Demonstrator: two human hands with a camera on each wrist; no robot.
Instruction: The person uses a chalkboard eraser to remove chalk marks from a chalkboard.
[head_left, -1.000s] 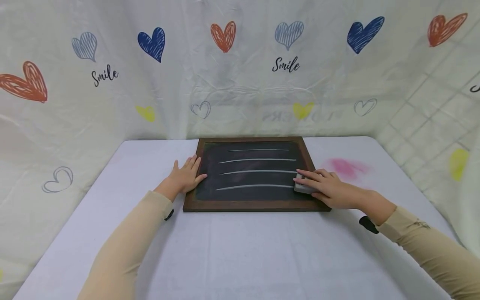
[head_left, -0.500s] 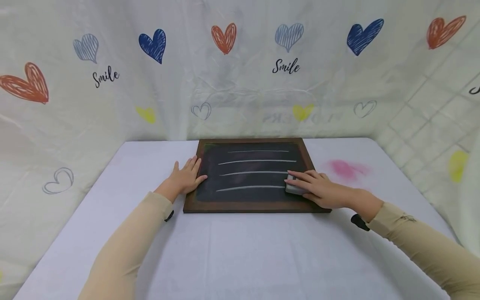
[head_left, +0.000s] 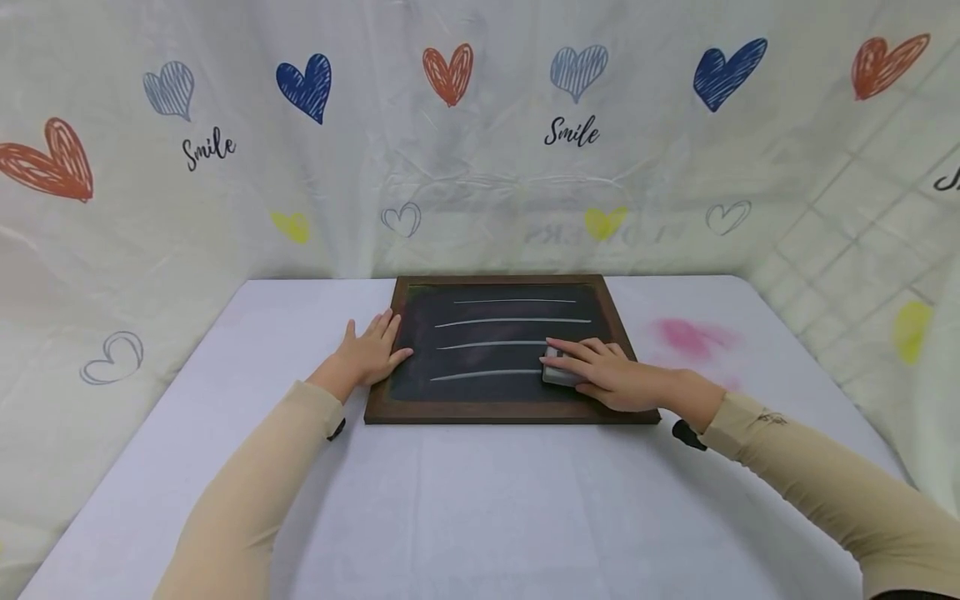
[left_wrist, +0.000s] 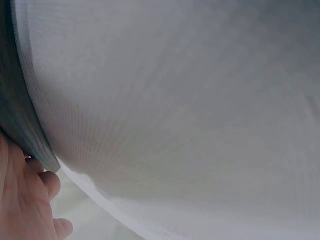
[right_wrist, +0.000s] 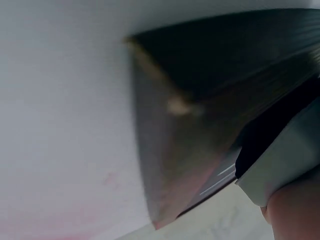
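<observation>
A chalkboard (head_left: 472, 362) in a brown wooden frame lies on the table with several white chalk lines drawn across it. My left hand (head_left: 365, 354) rests on the left side of the frame, fingers spread and straight. My right hand (head_left: 618, 379) grips a grey chalkboard eraser (head_left: 558, 377) on the right part of the board, over the lower two lines, whose right ends stop at it. In the right wrist view, the dark underside of the eraser (right_wrist: 287, 160) shows beyond the frame's corner (right_wrist: 185, 100). The left wrist view has the left fingers (left_wrist: 32, 190) at the frame's edge.
A white cloth (head_left: 465, 508) covers the table. Pink powder (head_left: 690, 336) stains it right of the board. Behind hangs a pale curtain (head_left: 495, 150) printed with hearts and "Smile".
My right hand has slid the eraser leftward across the board, and the lower two chalk lines have become shorter at their right ends. The left hand stays in place.
</observation>
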